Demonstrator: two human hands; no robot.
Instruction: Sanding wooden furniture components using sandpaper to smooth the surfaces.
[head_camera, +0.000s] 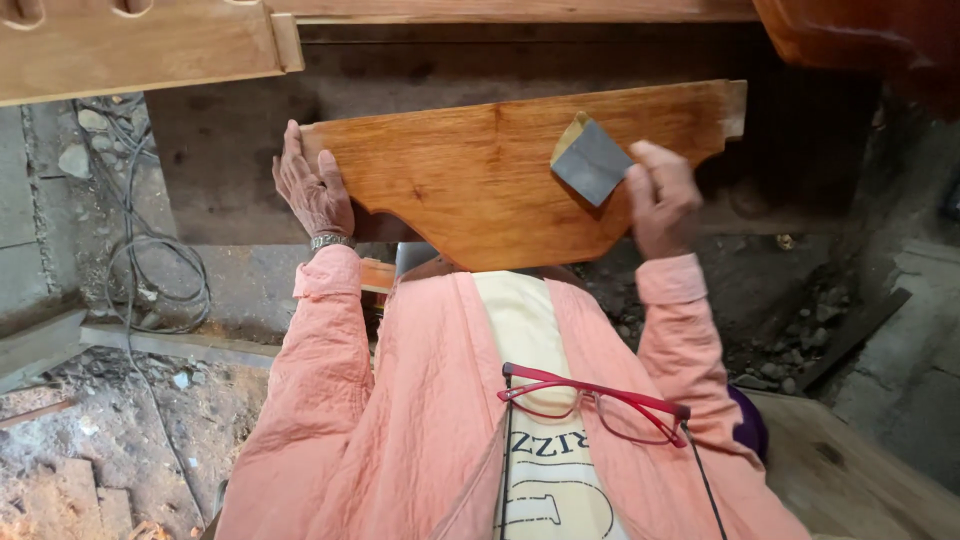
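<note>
Left hand (315, 190) is gripping the left end of the reddish wooden board (480, 180) at frame center, fingers curled over its edge. Right hand (660, 200) is pinching a grey sandpaper sheet (592, 160) against it. Red glasses (600, 405) are hanging low center, with 1 cable (150, 260) lying at the left.

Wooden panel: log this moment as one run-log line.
left hand: grips wooden panel at its left end | right hand: presses sandpaper on panel face | glasses: hanging at chest
</note>
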